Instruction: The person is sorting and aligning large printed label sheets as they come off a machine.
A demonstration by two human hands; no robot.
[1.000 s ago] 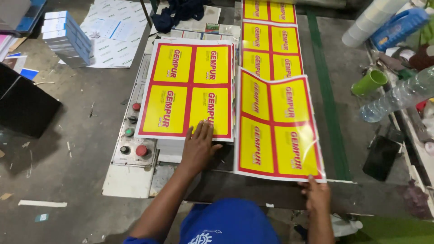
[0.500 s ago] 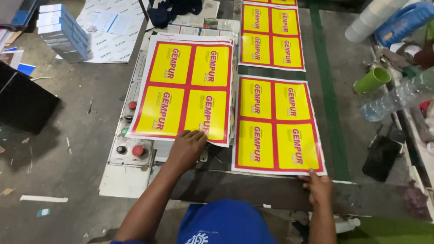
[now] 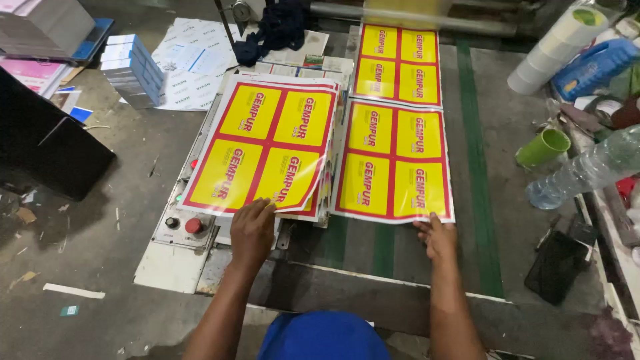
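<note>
Glossy printed sheets [image 3: 395,161] — smooth film

Two bare forearms reach up from the bottom edge, ending in the left hand [image 3: 252,230] and the right hand [image 3: 438,237]. No sleeves, gloves, rings or watch show on either arm. Between the arms, at the bottom edge, sits a rounded blue cap [image 3: 323,337] on the person's head.

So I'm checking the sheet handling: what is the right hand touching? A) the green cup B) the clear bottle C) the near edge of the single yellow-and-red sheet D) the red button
C: the right hand rests on the near edge of the single printed sheet.
</note>
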